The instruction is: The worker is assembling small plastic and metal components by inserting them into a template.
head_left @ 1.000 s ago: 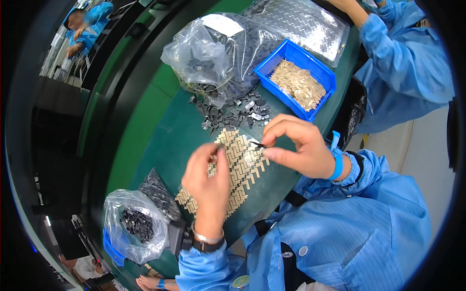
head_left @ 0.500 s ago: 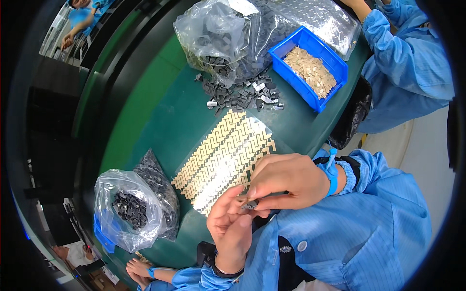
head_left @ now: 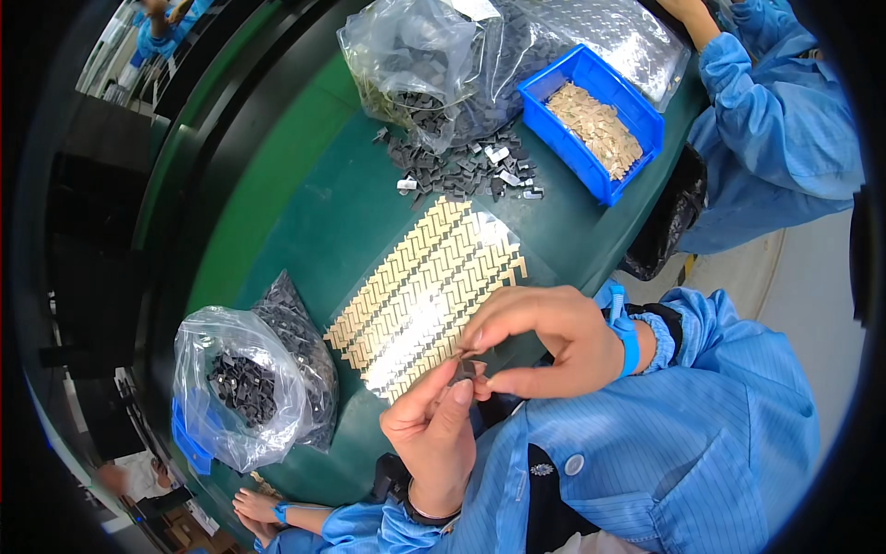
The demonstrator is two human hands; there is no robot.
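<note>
Small dark grey plastic part [head_left: 467, 370]: it sits between the thumb and fingers of my left hand [head_left: 437, 448], which is closed on it. My right hand [head_left: 563, 340] meets it from the other side, index fingertip at its top edge and thumb by its lower side. Whatever tiny piece may lie under the right fingertips is too small to make out. Just beyond both hands lies a clear sheet [head_left: 498, 220] with rows of tan angled stickers [head_left: 406, 286], partly covered by my right fingers.
Loose dark parts [head_left: 461, 171] lie before a large clear bag [head_left: 406, 55] of them. To its right is a blue bin [head_left: 591, 175] of tan pieces. An open bag [head_left: 286, 397] of dark parts stands left. Co-workers' arms [head_left: 766, 111] and hands [head_left: 258, 506] are at the table edges.
The right thumb and index finger have spread wider around the dark part, and the index fingertip has risen to its top. My left hand has shifted slightly left.
</note>
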